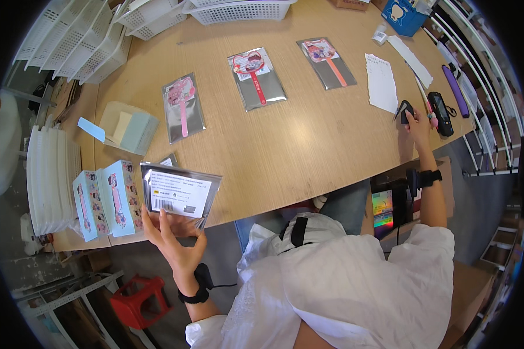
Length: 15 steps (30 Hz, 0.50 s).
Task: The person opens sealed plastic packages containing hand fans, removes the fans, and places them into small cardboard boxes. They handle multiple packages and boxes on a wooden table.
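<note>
My left hand [181, 251] holds a flat silver plastic pouch [209, 192] up over the table's front left edge. Its white label, printed with text and a barcode, faces up. Behind it, another pouch [171, 159] shows only in part. At the right end of the table, my right hand [419, 128] has its fingers on a small black object [405, 112] whose kind I cannot tell. Three silver pouches lie spaced in a row, topped by a pink fan-shaped piece [184, 118], a red one [258, 89] and an orange one [335, 72].
An open pale-blue carton [142, 131] and illustrated boxes [121, 196] stand at the left, beside stacked white trays [52, 183]. White baskets [240, 13] line the back. Paper strips [380, 83], a black handheld device [439, 113] and a purple cylinder [455, 91] lie at the right.
</note>
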Each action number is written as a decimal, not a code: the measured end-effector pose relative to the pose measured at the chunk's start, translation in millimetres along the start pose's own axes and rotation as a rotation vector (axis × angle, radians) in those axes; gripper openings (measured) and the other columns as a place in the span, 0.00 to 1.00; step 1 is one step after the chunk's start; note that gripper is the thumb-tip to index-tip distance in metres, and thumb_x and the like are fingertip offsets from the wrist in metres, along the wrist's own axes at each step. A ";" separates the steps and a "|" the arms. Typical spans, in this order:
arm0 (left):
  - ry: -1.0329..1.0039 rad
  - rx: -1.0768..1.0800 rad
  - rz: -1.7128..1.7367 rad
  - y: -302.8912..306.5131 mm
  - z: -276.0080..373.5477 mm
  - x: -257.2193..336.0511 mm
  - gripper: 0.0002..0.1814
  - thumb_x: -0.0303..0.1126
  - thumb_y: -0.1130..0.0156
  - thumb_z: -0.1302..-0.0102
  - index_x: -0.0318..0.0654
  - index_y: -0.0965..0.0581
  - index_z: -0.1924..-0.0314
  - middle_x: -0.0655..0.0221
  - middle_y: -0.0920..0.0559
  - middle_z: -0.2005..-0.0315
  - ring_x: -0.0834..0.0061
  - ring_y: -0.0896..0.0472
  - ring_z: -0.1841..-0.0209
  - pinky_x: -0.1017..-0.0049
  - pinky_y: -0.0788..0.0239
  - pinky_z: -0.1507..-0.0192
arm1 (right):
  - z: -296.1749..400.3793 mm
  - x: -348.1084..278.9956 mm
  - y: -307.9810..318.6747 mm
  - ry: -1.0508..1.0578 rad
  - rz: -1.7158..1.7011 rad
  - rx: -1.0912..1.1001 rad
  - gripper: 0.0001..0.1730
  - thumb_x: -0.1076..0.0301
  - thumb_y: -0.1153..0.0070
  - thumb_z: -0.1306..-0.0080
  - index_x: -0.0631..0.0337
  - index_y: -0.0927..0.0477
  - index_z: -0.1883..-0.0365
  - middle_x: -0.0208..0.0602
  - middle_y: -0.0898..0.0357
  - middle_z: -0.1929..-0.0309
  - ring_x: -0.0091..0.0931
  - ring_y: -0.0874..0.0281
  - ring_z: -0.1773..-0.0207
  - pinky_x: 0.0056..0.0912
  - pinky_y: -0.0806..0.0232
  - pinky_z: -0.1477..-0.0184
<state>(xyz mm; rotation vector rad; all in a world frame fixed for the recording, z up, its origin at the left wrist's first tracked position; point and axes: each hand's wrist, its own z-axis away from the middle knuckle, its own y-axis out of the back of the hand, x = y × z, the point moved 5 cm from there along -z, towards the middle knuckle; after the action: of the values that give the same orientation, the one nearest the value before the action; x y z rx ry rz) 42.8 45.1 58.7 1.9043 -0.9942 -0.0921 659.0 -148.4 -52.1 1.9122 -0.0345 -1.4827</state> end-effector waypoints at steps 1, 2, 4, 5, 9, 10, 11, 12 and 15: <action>-0.009 0.001 0.006 0.6 1.0 4.2 0.47 0.25 0.35 0.63 0.41 0.40 0.38 0.45 0.49 0.35 0.46 0.45 0.37 0.54 0.51 0.41 | -0.8 16.1 -1.3 -0.032 0.004 0.000 0.17 0.67 0.48 0.35 0.67 0.27 0.50 0.27 0.27 0.79 0.14 0.34 0.83 0.15 0.43 0.82; -0.018 0.003 0.013 0.7 2.3 9.0 0.46 0.25 0.35 0.63 0.41 0.40 0.38 0.45 0.49 0.36 0.46 0.45 0.37 0.54 0.50 0.41 | -2.3 31.3 -1.4 -0.063 0.010 0.000 0.17 0.67 0.47 0.35 0.67 0.27 0.50 0.28 0.27 0.79 0.14 0.33 0.82 0.15 0.42 0.82; -0.028 -0.004 -0.011 3.8 5.8 17.5 0.45 0.25 0.35 0.64 0.40 0.38 0.39 0.46 0.49 0.35 0.46 0.44 0.37 0.55 0.50 0.41 | -3.5 31.9 -6.9 -0.052 -0.029 0.024 0.18 0.67 0.47 0.36 0.67 0.27 0.50 0.28 0.27 0.79 0.14 0.32 0.82 0.15 0.41 0.82; -0.021 -0.012 -0.012 4.7 11.4 20.4 0.45 0.25 0.34 0.64 0.40 0.38 0.40 0.46 0.49 0.36 0.46 0.44 0.37 0.54 0.50 0.41 | -1.9 31.9 -7.5 -0.047 -0.047 0.037 0.18 0.67 0.46 0.36 0.67 0.27 0.49 0.28 0.27 0.80 0.14 0.32 0.82 0.15 0.41 0.81; -0.016 -0.053 -0.059 11.7 21.8 27.1 0.47 0.26 0.34 0.62 0.42 0.41 0.37 0.49 0.50 0.35 0.48 0.50 0.33 0.55 0.54 0.37 | -5.2 36.9 -9.9 -0.137 -0.203 0.034 0.19 0.68 0.46 0.36 0.70 0.27 0.50 0.28 0.27 0.80 0.14 0.35 0.83 0.15 0.42 0.81; -0.017 -0.054 -0.066 12.6 23.6 28.1 0.47 0.26 0.34 0.62 0.42 0.41 0.37 0.48 0.50 0.35 0.48 0.50 0.33 0.55 0.54 0.37 | -4.6 34.7 -11.1 -0.121 -0.226 0.043 0.18 0.67 0.45 0.36 0.71 0.27 0.52 0.28 0.27 0.81 0.14 0.36 0.84 0.15 0.42 0.81; -0.019 -0.057 -0.072 14.2 24.6 30.0 0.47 0.26 0.34 0.62 0.42 0.41 0.37 0.48 0.50 0.35 0.47 0.49 0.33 0.54 0.53 0.37 | -2.9 35.6 -12.3 -0.120 -0.228 0.019 0.18 0.67 0.45 0.36 0.71 0.27 0.52 0.28 0.27 0.81 0.14 0.36 0.84 0.15 0.42 0.81; -0.019 -0.056 -0.084 14.9 25.2 33.2 0.47 0.27 0.34 0.62 0.43 0.41 0.37 0.48 0.50 0.35 0.47 0.49 0.33 0.53 0.53 0.38 | -4.0 34.6 -12.1 -0.111 -0.227 -0.002 0.18 0.67 0.45 0.36 0.70 0.27 0.53 0.28 0.27 0.81 0.14 0.35 0.84 0.15 0.42 0.80; -0.011 -0.046 -0.052 12.7 26.5 36.5 0.44 0.28 0.34 0.64 0.41 0.37 0.41 0.44 0.48 0.36 0.44 0.45 0.37 0.52 0.51 0.41 | -3.7 34.2 -13.9 -0.098 -0.259 -0.041 0.17 0.67 0.45 0.36 0.69 0.27 0.53 0.27 0.27 0.81 0.14 0.35 0.83 0.14 0.41 0.80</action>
<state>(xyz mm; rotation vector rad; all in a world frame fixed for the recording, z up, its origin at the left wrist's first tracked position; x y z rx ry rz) 47.7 -0.9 66.1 1.8893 -0.9427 -0.1551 668.5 -150.6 -87.9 1.8634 0.2046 -1.7327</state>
